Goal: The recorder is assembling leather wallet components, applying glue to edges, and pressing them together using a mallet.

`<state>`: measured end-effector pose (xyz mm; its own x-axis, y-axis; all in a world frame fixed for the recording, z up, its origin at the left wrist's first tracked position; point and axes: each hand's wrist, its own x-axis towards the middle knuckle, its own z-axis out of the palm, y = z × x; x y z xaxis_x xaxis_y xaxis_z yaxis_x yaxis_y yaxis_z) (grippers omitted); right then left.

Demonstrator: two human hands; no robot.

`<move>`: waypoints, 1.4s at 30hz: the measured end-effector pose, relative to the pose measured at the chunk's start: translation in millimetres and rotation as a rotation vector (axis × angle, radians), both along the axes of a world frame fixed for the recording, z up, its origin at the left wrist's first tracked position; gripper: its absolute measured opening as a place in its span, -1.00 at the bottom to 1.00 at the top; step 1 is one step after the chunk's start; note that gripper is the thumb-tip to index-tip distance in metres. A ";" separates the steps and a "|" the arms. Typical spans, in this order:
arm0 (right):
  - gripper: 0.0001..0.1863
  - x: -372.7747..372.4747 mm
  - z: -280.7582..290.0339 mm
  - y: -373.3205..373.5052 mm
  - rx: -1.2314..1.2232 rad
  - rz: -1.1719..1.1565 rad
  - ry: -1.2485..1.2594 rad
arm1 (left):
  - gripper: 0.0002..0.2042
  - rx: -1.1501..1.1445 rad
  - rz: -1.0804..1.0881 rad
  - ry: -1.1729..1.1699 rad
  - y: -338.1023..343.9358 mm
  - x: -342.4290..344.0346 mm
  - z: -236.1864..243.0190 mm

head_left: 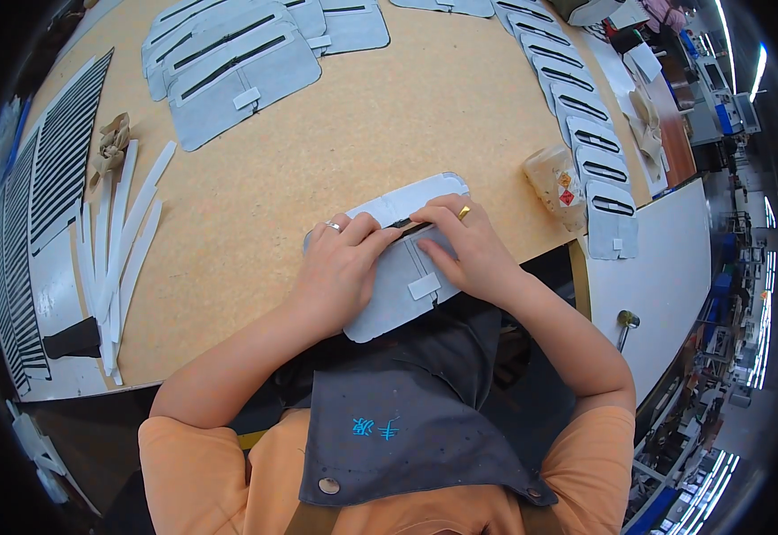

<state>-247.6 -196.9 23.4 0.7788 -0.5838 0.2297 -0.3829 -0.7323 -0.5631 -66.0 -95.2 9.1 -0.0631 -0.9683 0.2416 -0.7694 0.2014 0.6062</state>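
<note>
A light grey flat panel (392,283) with rounded corners lies at the table's front edge, its near end over my lap. A dark slot with a black edging (418,228) runs across its middle, and a small white tab (424,286) sits below that. My left hand (340,267) is closed on the panel's left part, thumb and forefinger pressed together at the slot's left end. My right hand (469,245) grips the right part, its forefinger along the slot's upper edge and its thumb below. What lies under the fingers is hidden.
Similar grey panels (220,102) lie overlapped at the far left, and more (605,174) run down the right side. A clear plastic container (553,187) stands by them. White strips (131,241), crumpled brown paper (113,143) and black-striped sheets (64,160) are at left.
</note>
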 end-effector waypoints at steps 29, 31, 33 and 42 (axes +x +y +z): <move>-0.77 28.2 -6.6 38.1 -0.372 0.211 0.054 | -0.59 -0.067 -0.067 -0.489 47.7 22.9 11.2; -0.74 24.5 -9.7 35.3 -0.389 0.217 0.076 | -0.59 -0.013 -0.001 -0.262 50.4 32.3 7.1; -0.71 27.0 -8.3 34.6 -0.407 0.215 0.098 | -0.61 -0.016 0.001 -0.247 51.0 32.2 5.6; -0.82 4.2 24.5 4.8 -0.439 0.169 0.180 | -0.77 0.087 -0.007 -0.121 26.1 45.9 26.4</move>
